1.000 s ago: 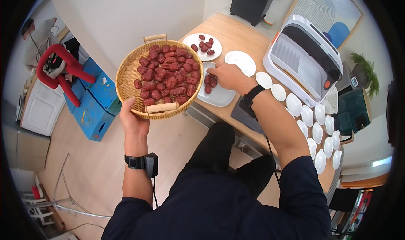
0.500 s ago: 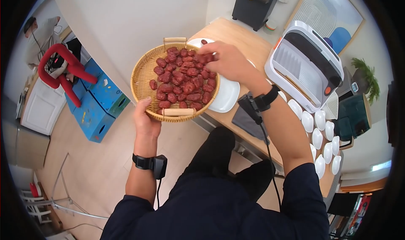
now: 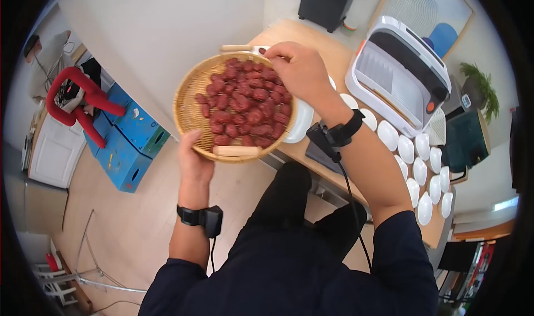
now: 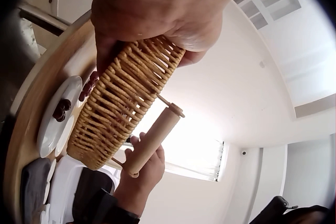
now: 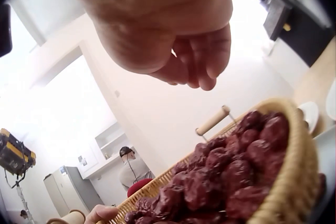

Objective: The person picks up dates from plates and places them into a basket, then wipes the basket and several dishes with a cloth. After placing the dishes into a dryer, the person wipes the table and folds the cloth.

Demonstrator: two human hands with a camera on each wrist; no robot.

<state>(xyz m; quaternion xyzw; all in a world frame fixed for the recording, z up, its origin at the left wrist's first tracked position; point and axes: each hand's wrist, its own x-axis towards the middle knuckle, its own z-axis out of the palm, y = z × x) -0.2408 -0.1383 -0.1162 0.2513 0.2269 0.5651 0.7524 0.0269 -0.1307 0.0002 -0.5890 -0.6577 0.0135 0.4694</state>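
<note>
My left hand (image 3: pixel 196 157) grips the near-left rim of a round wicker basket (image 3: pixel 189 102) with wooden handles, held up off the table. Wrinkled red dates (image 3: pixel 245 102) are heaped in it, mostly towards its right side. Above the far right rim hovers my right hand (image 3: pixel 303 74); in the right wrist view its fingers (image 5: pixel 207 74) hang loosely curled with nothing visible in them. Partly hidden behind the basket is a pale tray (image 3: pixel 301 122). The left wrist view shows a few dates (image 4: pixel 62 108) on a white plate (image 4: pixel 48 137) beyond the basket.
On the wooden table (image 3: pixel 331 60) stand several small white dishes (image 3: pixel 405 149) and a large white appliance (image 3: pixel 397 74) with a dark lid. A grey cloth (image 3: pixel 325 159) lies at the near edge. Blue boxes (image 3: pixel 125 143) stand on the floor at left.
My right hand left the tray, where dates lay, carried some over the basket, and has now drawn back to its far rim without visible dates. The basket has shifted right.
</note>
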